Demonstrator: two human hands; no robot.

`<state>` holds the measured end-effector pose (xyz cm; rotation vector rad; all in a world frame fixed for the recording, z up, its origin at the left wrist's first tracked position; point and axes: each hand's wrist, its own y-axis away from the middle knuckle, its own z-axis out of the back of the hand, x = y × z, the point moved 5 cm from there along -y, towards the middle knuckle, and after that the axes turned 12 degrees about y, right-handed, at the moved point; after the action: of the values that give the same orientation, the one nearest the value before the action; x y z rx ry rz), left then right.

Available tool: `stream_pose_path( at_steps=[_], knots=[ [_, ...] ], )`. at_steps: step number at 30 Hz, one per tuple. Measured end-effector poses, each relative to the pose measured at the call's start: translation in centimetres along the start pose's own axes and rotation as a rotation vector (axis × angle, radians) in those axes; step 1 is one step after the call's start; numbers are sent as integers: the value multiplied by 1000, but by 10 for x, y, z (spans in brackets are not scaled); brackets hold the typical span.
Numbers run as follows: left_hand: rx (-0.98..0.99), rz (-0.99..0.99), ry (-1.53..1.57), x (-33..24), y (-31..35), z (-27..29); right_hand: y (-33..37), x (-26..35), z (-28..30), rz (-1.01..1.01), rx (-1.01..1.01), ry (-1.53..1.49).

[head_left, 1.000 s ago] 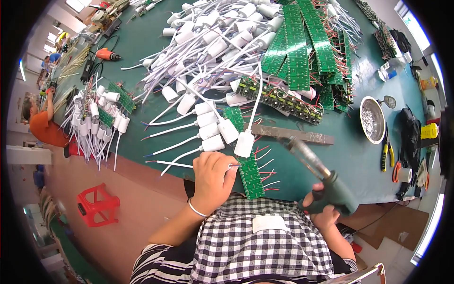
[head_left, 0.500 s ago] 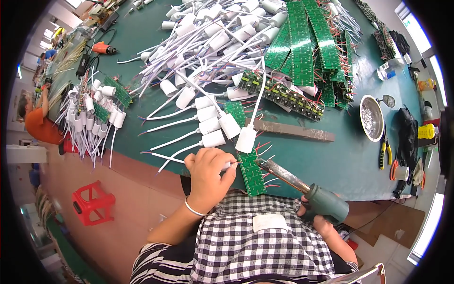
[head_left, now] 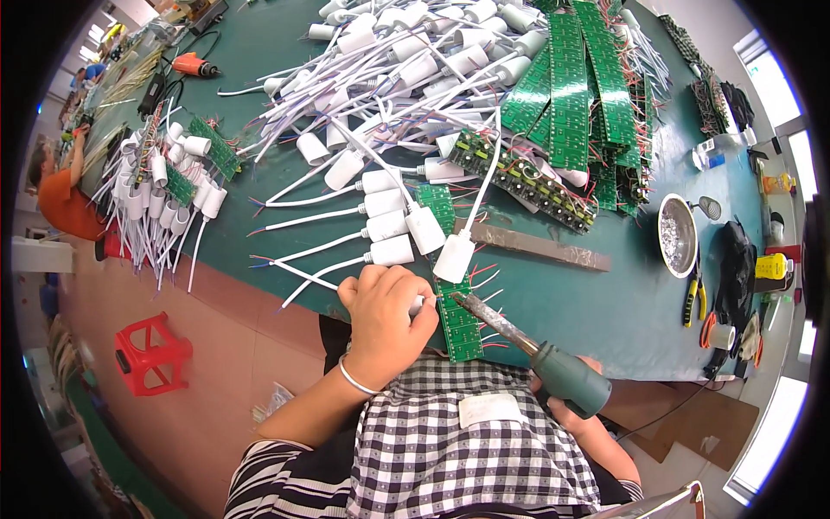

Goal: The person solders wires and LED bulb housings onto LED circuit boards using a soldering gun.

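— What can't you make out?
— The white piece [head_left: 418, 304] in the left hand [head_left: 378, 327]: its fingers are pinched around it and cover most of it, so I can't tell its shape. The right hand [head_left: 568, 419] is half hidden behind the dark green soldering iron with a metal barrel [head_left: 571, 381]; its fingers are wrapped around the handle.
— And the counts?
— One iron, and one narrow green circuit-board strip [head_left: 458, 323] on the table [head_left: 562, 316], just right of the left fingertips. Four white plastic cylindrical sockets [head_left: 391, 250] line up beyond those fingers; two more white sockets [head_left: 454, 259] hide part of the strip. The tangled white pile [head_left: 467, 59] farther off defeats counting.
— Which way do they point?
— The iron slants from the right fingers toward the left fingertips, its tip at the strip; whether touching, I can't tell. The strip's long axis runs away from the person, far end leaning left.
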<state>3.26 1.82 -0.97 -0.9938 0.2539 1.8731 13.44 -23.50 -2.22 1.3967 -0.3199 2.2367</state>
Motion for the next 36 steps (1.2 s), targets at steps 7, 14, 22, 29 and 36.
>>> stream_pose_path(
  at_steps=[7,14,22,29,36],
  knots=[
    [21,-10,-21,-1,-2,0,9,-9,-5,101,-33,332],
    [16,-28,-31,-1,-2,0,0,4,-9,91,-129,403],
    [3,-33,-31,-1,-2,1,2,0,-10,142,-170,442],
    [-1,-44,-40,0,-2,0,0,8,-7,82,-239,118],
    [-7,-43,-42,-1,-2,0,6,2,-7,159,-50,454]
  ],
)
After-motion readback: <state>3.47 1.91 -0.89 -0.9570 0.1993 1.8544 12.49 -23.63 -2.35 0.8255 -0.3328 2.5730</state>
